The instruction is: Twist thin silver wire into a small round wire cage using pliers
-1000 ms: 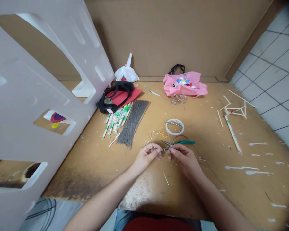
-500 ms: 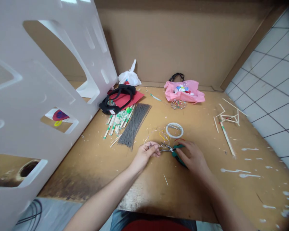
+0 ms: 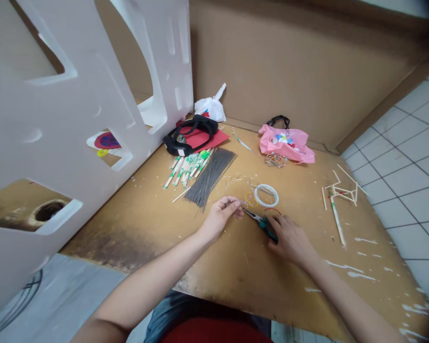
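Observation:
My left hand [image 3: 228, 209] pinches thin wire beside the pliers' tips. The bent wire [image 3: 239, 178] loops up behind it, with a yellow twisted piece [image 3: 250, 199] among the loops. The needle-nose pliers [image 3: 262, 223], with dark green and black handles, point left towards my left fingertips. My right hand [image 3: 288, 237] is closed around the handles, partly covering them. Whether the jaws touch the wire is too small to tell. Just behind the pliers lie a white ring [image 3: 256, 194] and a red wire [image 3: 272, 210].
Grey wires [image 3: 210, 178] and paper-wrapped chopsticks [image 3: 186, 169] lie at left, near a black headset strap [image 3: 169, 145] on red sheets. A pink bag [image 3: 298, 148] and a beaded wire bundle [image 3: 276, 160] sit at the back. A stick frame [image 3: 345, 194] stands right; a white panel [image 3: 75, 109] rises left.
The view has turned and tilted. The pliers' handles, spread apart before, are now closer together. My left hand still pinches the wire.

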Demonstrator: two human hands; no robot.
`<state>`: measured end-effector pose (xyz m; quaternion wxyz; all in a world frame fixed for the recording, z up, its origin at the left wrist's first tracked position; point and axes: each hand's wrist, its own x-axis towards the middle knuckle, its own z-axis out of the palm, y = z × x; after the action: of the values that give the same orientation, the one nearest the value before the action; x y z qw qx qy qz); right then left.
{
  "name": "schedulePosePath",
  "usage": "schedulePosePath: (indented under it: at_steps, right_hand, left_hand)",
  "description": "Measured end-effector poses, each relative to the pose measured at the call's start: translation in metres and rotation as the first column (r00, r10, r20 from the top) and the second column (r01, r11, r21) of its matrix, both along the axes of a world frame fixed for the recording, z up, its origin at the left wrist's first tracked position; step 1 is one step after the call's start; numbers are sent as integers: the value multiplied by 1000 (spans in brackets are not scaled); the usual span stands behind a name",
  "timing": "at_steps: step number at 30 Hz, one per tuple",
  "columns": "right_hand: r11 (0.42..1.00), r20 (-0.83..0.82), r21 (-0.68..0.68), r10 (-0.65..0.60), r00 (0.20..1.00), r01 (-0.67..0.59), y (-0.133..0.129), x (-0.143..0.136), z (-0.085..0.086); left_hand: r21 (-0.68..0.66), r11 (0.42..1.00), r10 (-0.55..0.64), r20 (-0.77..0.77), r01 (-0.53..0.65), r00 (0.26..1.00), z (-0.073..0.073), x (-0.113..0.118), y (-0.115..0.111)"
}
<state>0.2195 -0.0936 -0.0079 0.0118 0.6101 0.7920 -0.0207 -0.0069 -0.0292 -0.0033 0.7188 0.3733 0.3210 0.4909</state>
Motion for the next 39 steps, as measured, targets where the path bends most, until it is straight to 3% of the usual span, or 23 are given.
schedulePosePath:
  at_steps: [3, 5, 8, 10, 18, 26, 34, 39]
  right_hand:
    - [993, -156, -31, -115, 981, 111, 0, 2, 5]
    - [979, -341, -111, -198, 919, 169, -5, 4, 12]
    - [943, -597, -315, -283, 751, 105, -17, 0, 24]
    - [932, -658, -361, -283, 698, 37, -24, -10, 31]
    - [958, -684, -267, -268, 679, 109, -25, -52, 26]
    - [954, -713, -230, -300, 634, 193, -27, -59, 10]
    - [957, -654, -54, -250, 715, 285, -29, -66, 3]
    - [951, -653, -68, -271, 708, 301, -30, -68, 2]
  left_hand:
    - [54, 998, 43, 3, -43, 999, 3, -2, 1]
    - [92, 993, 82, -9, -80, 997, 4, -4, 1]
    - [147, 980, 137, -32, -131, 990, 6, -5, 1]
    - [178, 972, 165, -43, -155, 985, 6, -4, 0]
    - [205, 961, 202, -67, -185, 977, 6, -5, -2]
    - [173, 971, 179, -52, -167, 983, 7, -5, -4]
    - [163, 974, 165, -48, -155, 985, 12, -6, -5]
    - [171, 973, 160, -29, -152, 987, 11, -6, -4]
